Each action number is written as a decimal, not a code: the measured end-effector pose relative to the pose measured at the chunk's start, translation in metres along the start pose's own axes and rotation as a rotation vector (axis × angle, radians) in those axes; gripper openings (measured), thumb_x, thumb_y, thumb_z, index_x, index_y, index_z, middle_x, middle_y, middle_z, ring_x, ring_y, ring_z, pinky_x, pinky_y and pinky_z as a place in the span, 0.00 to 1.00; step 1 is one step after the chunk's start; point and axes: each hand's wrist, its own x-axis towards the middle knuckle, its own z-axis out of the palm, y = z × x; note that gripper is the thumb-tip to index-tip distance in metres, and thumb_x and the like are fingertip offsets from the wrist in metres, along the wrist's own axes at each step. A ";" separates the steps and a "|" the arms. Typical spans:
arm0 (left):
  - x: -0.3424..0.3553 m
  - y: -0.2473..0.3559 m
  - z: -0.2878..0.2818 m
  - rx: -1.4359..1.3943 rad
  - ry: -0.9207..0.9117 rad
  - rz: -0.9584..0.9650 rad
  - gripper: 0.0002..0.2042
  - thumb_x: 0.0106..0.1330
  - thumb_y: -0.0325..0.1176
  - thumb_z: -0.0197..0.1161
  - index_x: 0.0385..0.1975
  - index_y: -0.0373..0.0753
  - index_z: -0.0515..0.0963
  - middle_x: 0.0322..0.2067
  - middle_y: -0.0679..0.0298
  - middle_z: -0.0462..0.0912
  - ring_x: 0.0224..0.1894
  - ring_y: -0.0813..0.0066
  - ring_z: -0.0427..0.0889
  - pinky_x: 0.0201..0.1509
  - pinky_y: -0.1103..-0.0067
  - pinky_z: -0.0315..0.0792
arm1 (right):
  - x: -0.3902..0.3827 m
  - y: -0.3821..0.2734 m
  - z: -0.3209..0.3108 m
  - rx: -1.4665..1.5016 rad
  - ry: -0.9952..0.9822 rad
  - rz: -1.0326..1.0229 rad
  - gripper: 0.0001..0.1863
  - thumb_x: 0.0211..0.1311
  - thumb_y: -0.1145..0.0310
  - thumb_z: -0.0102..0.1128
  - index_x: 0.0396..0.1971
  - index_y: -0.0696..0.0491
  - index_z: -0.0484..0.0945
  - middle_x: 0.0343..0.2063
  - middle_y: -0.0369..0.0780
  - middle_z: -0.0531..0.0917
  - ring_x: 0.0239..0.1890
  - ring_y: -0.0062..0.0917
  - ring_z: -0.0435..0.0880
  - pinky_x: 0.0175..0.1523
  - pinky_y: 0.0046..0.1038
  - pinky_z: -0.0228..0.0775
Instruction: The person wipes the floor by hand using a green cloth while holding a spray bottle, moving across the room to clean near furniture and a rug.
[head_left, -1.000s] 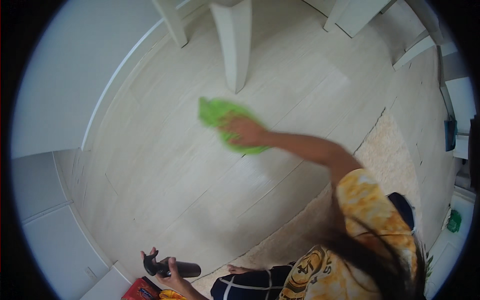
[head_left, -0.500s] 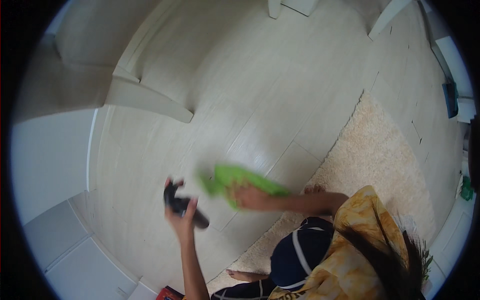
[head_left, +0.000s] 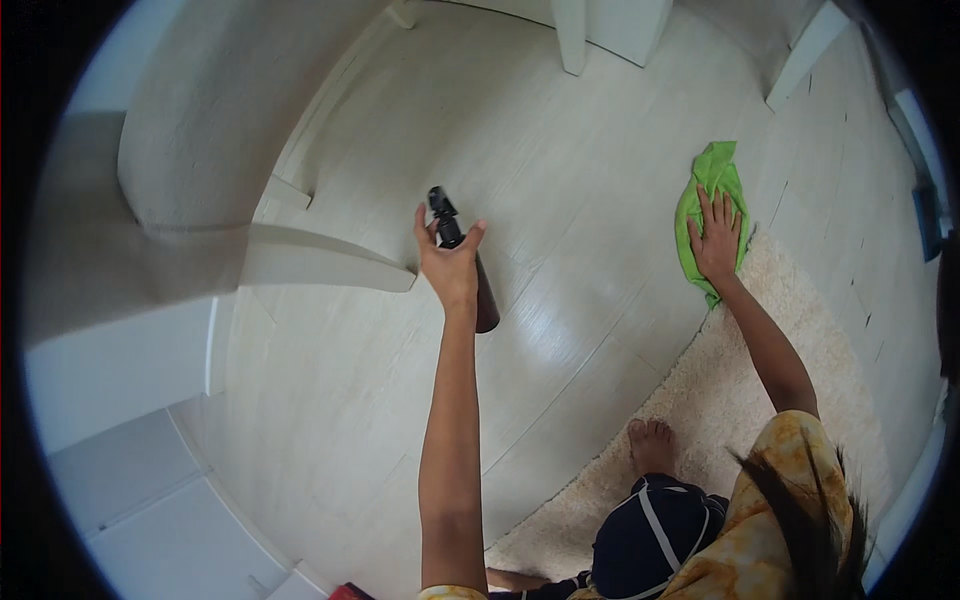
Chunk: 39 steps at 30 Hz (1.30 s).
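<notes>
Working above a pale plank floor (head_left: pixel 560 340), beneath all the fingers. Overlooking a cream shaggy rug (head_left: pixel 815 320), wrist-side of the right fingers, with a bare foot (head_left: pixel 653 442) on it. Resting the right hand (head_left: pixel 717 248) flat on a green cloth (head_left: pixel 716 168), directly under loosely parted fingers. And gripping a dark spray bottle (head_left: pixel 487 300) in the left hand (head_left: pixel 454 268), fingers curled round its neck, just below the trigger head (head_left: pixel 440 202).

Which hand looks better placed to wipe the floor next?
Probably the right hand: it lies spread on the green cloth on the floor, while the left hand holds a dark spray bottle.
</notes>
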 end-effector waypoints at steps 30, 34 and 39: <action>0.127 -0.164 -0.254 0.070 0.797 0.261 0.35 0.43 0.23 0.65 0.58 0.44 0.65 0.41 0.64 0.78 0.32 0.79 0.79 0.36 0.82 0.79 | 0.141 -0.178 0.076 0.100 -0.168 -0.522 0.32 0.66 0.52 0.38 0.66 0.49 0.49 0.64 0.49 0.53 0.68 0.40 0.45 0.68 0.44 0.34; 0.148 -0.157 -0.224 0.024 0.925 0.442 0.35 0.40 0.23 0.66 0.56 0.40 0.67 0.27 0.66 0.79 0.25 0.81 0.78 0.30 0.85 0.78 | 0.290 -0.300 0.124 0.378 0.068 -0.381 0.24 0.66 0.55 0.38 0.55 0.56 0.60 0.55 0.48 0.63 0.58 0.39 0.58 0.62 0.39 0.46; 0.148 -0.184 -0.227 0.147 0.982 0.457 0.36 0.39 0.23 0.67 0.56 0.40 0.67 0.26 0.66 0.78 0.24 0.82 0.76 0.26 0.85 0.76 | 0.169 -0.567 0.152 0.208 0.054 -1.086 0.22 0.61 0.59 0.48 0.51 0.55 0.70 0.52 0.51 0.71 0.58 0.44 0.65 0.61 0.42 0.54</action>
